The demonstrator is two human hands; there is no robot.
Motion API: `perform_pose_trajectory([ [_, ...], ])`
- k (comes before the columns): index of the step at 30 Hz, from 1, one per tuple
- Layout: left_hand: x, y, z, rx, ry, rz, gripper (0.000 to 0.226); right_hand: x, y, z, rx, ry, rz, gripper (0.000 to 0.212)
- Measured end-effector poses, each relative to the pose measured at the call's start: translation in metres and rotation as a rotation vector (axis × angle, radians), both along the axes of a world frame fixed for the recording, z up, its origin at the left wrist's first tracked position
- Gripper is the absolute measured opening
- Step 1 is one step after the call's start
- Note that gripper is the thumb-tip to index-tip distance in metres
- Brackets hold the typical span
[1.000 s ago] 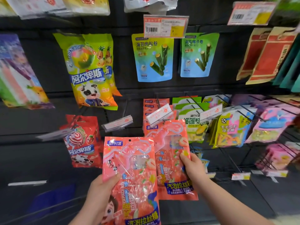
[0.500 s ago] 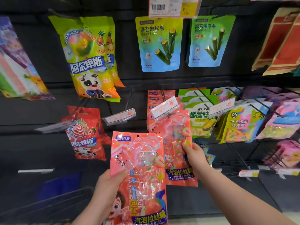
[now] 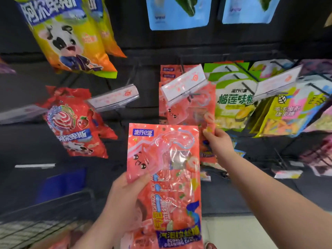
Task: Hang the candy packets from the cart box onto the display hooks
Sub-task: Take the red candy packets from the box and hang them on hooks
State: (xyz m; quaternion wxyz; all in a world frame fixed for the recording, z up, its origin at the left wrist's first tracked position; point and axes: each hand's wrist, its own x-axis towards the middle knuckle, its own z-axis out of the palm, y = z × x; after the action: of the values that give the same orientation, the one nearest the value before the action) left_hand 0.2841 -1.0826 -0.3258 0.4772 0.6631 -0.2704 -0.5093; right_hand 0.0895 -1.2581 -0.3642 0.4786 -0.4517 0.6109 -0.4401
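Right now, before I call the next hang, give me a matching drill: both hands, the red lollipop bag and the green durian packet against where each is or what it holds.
Column one: 1 left hand; 2 right hand; 3 red lollipop bag; 4 green durian packet.
Column two: A hangs just right of the raised pink packet; B grips the near pink packet, low, off the hooks; C hangs left of both pink packets; D grips the raised pink packet's right edge, below the price tag.
Pairs: 1-B, 2-D, 3-C, 4-A.
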Motion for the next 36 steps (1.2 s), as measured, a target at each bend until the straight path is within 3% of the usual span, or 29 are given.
perform_pose_trajectory([
  [3,-0.004,-0.008,-0.005,-0.006,-0.017,0.0,0.013,-0.006,0.018,0.003,-0.07,0.205,-0.019,0.03],
  [5,-0.008,-0.012,-0.005,-0.015,-0.004,-0.002,0.011,-0.009,0.045,0.011,-0.06,0.095,0.007,0.021],
  [8,-0.015,-0.017,-0.003,-0.029,0.038,-0.017,0.011,-0.013,0.089,0.02,0.085,-0.155,0.227,0.034],
  [10,-0.019,-0.021,0.0,-0.038,0.058,-0.027,0.012,-0.014,0.11,0.023,0.063,-0.165,0.32,0.029],
  [13,-0.027,-0.026,0.001,-0.046,0.08,-0.044,0.016,-0.015,0.119,0.024,-0.064,-0.131,0.239,0.004],
  [23,-0.039,-0.053,0.01,-0.089,0.076,-0.066,0.024,-0.02,0.096,0.035,-0.134,-0.114,0.153,0.011],
  [28,-0.043,-0.064,0.017,-0.115,0.07,-0.092,0.049,-0.021,0.086,0.039,-0.124,-0.139,0.121,0.011],
  [36,-0.043,-0.075,0.013,-0.094,0.045,-0.081,0.017,-0.022,0.075,0.038,-0.142,-0.126,0.106,0.013],
])
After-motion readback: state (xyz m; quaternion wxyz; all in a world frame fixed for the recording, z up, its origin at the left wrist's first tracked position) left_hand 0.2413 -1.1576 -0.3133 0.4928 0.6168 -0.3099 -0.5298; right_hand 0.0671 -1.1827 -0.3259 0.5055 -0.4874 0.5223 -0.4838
